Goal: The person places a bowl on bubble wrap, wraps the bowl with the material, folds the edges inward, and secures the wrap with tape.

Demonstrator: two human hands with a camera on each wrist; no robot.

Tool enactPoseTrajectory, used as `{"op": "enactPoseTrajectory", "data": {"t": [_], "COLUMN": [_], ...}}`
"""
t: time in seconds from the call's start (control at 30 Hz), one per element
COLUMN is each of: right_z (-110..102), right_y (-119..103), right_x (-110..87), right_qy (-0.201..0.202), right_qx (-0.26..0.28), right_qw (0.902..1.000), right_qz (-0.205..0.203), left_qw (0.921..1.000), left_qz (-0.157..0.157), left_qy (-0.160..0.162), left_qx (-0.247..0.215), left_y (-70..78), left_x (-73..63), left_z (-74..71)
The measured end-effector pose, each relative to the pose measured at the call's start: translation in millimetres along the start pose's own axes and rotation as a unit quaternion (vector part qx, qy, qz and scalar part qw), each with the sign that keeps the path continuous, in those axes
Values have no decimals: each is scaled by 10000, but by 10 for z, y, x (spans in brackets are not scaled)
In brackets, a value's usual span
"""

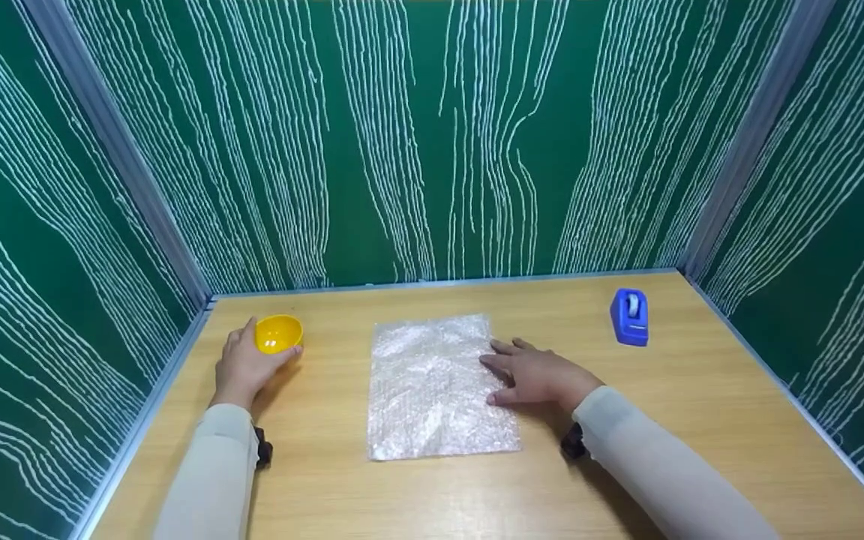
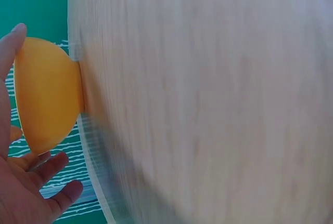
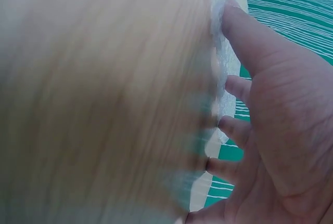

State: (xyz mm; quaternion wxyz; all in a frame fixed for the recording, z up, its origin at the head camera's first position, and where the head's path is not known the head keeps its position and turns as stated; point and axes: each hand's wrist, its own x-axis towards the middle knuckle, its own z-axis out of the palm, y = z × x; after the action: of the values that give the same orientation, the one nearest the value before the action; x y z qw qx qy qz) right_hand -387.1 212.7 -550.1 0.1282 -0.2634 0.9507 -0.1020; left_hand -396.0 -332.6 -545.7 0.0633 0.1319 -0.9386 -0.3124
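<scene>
A small yellow bowl [image 1: 279,334] stands upright on the table at the left. My left hand [image 1: 246,366] holds it from the near left side, thumb and fingers spread around it. In the left wrist view the thumb lies at the rim of the bowl [image 2: 49,96], its base on the tabletop. A rectangular sheet of clear bubble wrap [image 1: 439,397] lies flat in the middle of the table. My right hand [image 1: 541,373] rests at its right edge with spread fingers, the fingertips touching the sheet and the table. The right wrist view shows those fingertips against the surface.
A blue tape dispenser [image 1: 630,322] with a roll of tape stands at the back right of the wooden table [image 1: 432,502]. Green panels [image 1: 372,247] with white wavy lines close off the back and both sides, joined by grey corner posts.
</scene>
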Motion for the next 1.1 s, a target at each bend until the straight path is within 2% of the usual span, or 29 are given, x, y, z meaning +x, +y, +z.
{"op": "enactPoseTrajectory", "data": {"t": [0.5, 0.77, 1.0, 1.1], "right_z": [-13, -17, -24, -36], "right_y": [-31, -26, -26, -23], "right_x": [-10, 1, 1, -1], "right_qy": [-43, -40, 13, 0], "right_qx": [125, 107, -22, -5], "right_qw": [9999, 9999, 9999, 9999], "right_qz": [99, 64, -127, -117], "left_qw": [9983, 9975, 9986, 9980], "left_qz": [-231, -208, -47, -48], "left_qy": [-8, -17, -48, -110], "left_qx": [-537, -675, -519, -620], "left_y": [32, 63, 119, 161], "left_x": [-39, -78, -147, -167], "left_z": [1, -10, -17, -1]}}
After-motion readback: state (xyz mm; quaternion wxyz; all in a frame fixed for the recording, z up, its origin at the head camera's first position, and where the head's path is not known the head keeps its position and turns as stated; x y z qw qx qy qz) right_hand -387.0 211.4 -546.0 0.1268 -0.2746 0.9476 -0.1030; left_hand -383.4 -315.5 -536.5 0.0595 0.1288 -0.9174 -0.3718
